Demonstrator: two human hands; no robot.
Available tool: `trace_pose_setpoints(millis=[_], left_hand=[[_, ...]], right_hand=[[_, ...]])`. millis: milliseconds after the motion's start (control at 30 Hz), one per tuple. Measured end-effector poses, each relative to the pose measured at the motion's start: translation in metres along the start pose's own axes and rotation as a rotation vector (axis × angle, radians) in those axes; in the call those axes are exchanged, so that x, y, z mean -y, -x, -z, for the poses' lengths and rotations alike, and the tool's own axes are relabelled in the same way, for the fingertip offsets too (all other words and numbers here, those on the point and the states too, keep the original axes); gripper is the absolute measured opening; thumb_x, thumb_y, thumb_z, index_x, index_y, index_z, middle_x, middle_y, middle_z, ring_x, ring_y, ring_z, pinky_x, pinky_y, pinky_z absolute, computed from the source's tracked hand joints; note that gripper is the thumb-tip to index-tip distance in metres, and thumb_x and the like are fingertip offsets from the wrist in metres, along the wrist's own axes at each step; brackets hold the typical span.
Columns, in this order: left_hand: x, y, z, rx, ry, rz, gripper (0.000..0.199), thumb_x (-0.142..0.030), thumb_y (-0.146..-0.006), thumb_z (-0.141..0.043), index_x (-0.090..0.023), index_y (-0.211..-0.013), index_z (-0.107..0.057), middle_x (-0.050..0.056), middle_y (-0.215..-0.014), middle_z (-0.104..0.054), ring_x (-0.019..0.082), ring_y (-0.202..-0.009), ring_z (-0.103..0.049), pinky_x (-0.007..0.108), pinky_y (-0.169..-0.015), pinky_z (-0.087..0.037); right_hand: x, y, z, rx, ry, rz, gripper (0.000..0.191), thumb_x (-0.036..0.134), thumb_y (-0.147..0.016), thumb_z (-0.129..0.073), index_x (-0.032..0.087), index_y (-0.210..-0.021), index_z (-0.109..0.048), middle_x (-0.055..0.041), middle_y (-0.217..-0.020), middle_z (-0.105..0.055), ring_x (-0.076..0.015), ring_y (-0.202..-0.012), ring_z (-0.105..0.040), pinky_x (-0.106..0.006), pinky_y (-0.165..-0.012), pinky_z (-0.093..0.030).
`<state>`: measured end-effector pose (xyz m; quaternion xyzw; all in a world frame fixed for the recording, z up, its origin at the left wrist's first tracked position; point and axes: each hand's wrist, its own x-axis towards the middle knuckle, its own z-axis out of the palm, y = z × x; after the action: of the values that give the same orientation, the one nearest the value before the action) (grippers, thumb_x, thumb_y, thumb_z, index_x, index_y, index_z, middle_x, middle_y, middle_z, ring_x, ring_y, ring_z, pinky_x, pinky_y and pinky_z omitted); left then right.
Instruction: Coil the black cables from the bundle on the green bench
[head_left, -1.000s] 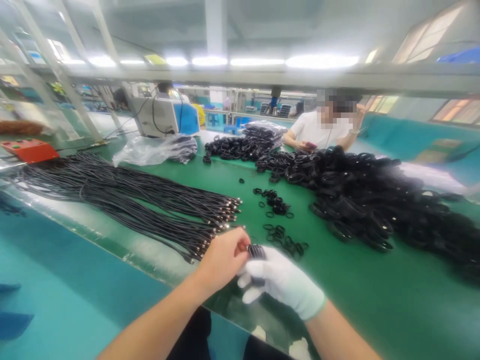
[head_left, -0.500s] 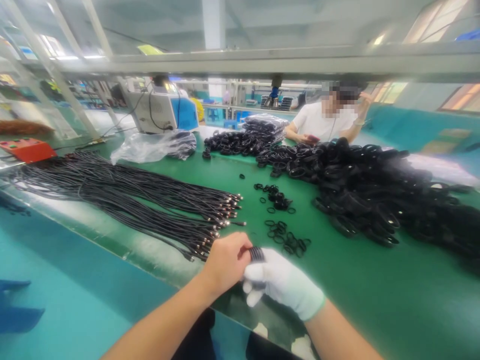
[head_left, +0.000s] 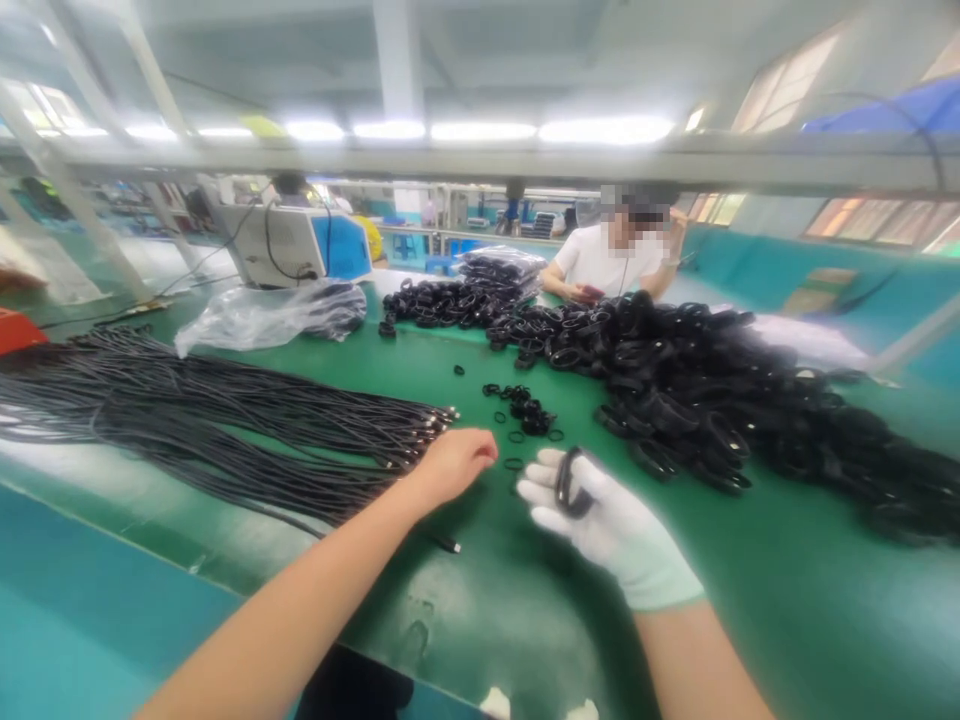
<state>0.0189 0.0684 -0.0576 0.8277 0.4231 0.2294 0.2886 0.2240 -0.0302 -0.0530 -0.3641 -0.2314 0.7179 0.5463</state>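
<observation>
My bare left hand (head_left: 459, 465) is over the table with its fingers curled in. Whether something small is between them is hidden. It is close to several small black rings (head_left: 531, 415) and the connector ends of the cables. My right hand (head_left: 607, 525), in a white glove, is turned palm up and holds a coiled black cable (head_left: 568, 490) upright across the palm. Long black cables (head_left: 225, 385) with metal plugs lie in a bundle under and left of my left forearm. One loose plug (head_left: 454, 546) sticks out below that forearm.
A large heap of black coiled cables (head_left: 675, 380) spreads across the right of the green table (head_left: 450, 620). Clear plastic bags (head_left: 262, 318) and a white-and-blue machine (head_left: 292, 243) stand at the back left. A person (head_left: 615, 255) sits across the table.
My hands have moved apart. The left has left the coil and gone forward towards the small rings; the right has moved right and turned its palm up with the coil. The view has shifted right.
</observation>
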Motion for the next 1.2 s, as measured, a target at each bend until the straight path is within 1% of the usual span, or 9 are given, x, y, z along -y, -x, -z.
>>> trace_pose_setpoints(millis=[233, 400, 567, 700, 800, 867, 1000, 1100, 1200], left_hand=[[0.000, -0.021, -0.027, 0.045, 0.144, 0.033, 0.004, -0.018, -0.072, -0.059, -0.020, -0.070, -0.056, 0.000, -0.077, -0.055, 0.017, -0.079, -0.056, 0.026, -0.074, -0.040], [-0.018, 0.011, -0.012, 0.089, 0.394, 0.117, 0.021, -0.035, -0.085, -0.041, -0.018, -0.075, -0.046, -0.003, -0.063, -0.047, 0.011, -0.055, -0.049, 0.022, -0.054, -0.040], [-0.043, 0.045, -0.026, 0.081, 0.880, 0.291, 0.025, -0.039, -0.080, -0.049, -0.017, -0.069, -0.044, -0.005, -0.057, -0.045, 0.007, -0.045, -0.042, 0.020, -0.047, -0.035], [-0.042, 0.057, -0.042, -0.076, 0.748, 0.293, 0.024, -0.036, -0.081, -0.047, -0.019, -0.065, -0.042, -0.007, -0.050, -0.043, 0.007, -0.041, -0.038, 0.020, -0.042, -0.028], [-0.043, 0.065, -0.039, -0.136, 0.684, 0.235, 0.028, -0.041, -0.082, -0.049, -0.019, -0.066, -0.044, -0.005, -0.049, -0.045, 0.009, -0.045, -0.041, 0.020, -0.044, -0.029], [-0.048, 0.072, -0.030, -0.134, 0.899, 0.234, 0.030, -0.046, -0.081, -0.051, -0.018, -0.070, -0.045, -0.004, -0.054, -0.050, 0.008, -0.045, -0.043, 0.020, -0.043, -0.030], [-0.059, 0.086, -0.003, 0.109, 1.302, 0.196, 0.032, -0.049, -0.076, -0.053, -0.019, -0.074, -0.043, 0.000, -0.073, -0.060, 0.005, -0.034, -0.041, 0.020, -0.035, -0.026], [-0.059, 0.086, 0.016, 0.311, 0.945, 0.146, 0.019, -0.035, -0.074, -0.056, -0.018, -0.074, -0.048, -0.001, -0.063, -0.061, 0.006, -0.039, -0.044, 0.018, -0.039, -0.026], [-0.055, 0.079, 0.031, 0.355, 0.441, 0.059, 0.008, -0.016, -0.071, -0.054, -0.017, -0.075, -0.060, -0.003, -0.060, -0.063, 0.010, -0.053, -0.052, 0.018, -0.048, -0.031]], right_hand=[[-0.013, -0.003, -0.006, 0.052, 0.006, -0.004, 0.043, 0.038, -0.076, -0.071, 0.014, -0.107, -0.056, -0.0114, -0.096, -0.066, -0.0241, -0.084, -0.068, -0.032, -0.060, -0.055], [-0.020, -0.008, -0.017, -0.083, 0.102, 0.142, 0.044, 0.029, -0.072, -0.074, 0.015, -0.107, -0.052, -0.0054, -0.085, -0.064, -0.0108, -0.059, -0.058, -0.020, -0.042, -0.044], [-0.040, -0.013, -0.035, -0.104, 0.274, 0.250, 0.055, 0.029, -0.062, -0.080, 0.014, -0.105, -0.049, 0.0000, -0.070, -0.062, -0.0094, -0.040, -0.051, -0.021, -0.034, -0.039], [-0.054, -0.013, -0.036, -0.096, 0.163, 0.237, 0.049, 0.035, -0.063, -0.078, 0.017, -0.100, -0.051, 0.0040, -0.060, -0.056, -0.0074, -0.039, -0.046, -0.018, -0.032, -0.033], [-0.057, -0.010, -0.027, 0.148, -0.101, 0.092, 0.047, 0.041, -0.066, -0.075, 0.020, -0.102, -0.053, 0.0018, -0.072, -0.056, -0.0061, -0.052, -0.050, -0.014, -0.036, -0.035], [-0.055, -0.007, -0.021, 0.408, -0.214, 0.015, 0.045, 0.042, -0.063, -0.077, 0.022, -0.098, -0.055, 0.0029, -0.072, -0.053, -0.0046, -0.048, -0.047, -0.012, -0.032, -0.032], [-0.048, 0.000, -0.020, 0.754, -0.143, 0.020, 0.041, 0.043, -0.064, -0.077, 0.022, -0.092, -0.055, 0.0038, -0.071, -0.050, -0.0027, -0.038, -0.039, -0.013, -0.026, -0.033], [-0.044, 0.005, -0.024, 0.731, -0.061, 0.039, 0.039, 0.038, -0.066, -0.076, 0.018, -0.093, -0.057, 0.0017, -0.071, -0.052, -0.0047, -0.039, -0.045, -0.014, -0.027, -0.036], [-0.042, 0.006, -0.028, 0.598, -0.019, -0.008, 0.035, 0.032, -0.067, -0.075, 0.016, -0.093, -0.060, 0.0002, -0.071, -0.056, -0.0063, -0.043, -0.049, -0.013, -0.029, -0.035]])
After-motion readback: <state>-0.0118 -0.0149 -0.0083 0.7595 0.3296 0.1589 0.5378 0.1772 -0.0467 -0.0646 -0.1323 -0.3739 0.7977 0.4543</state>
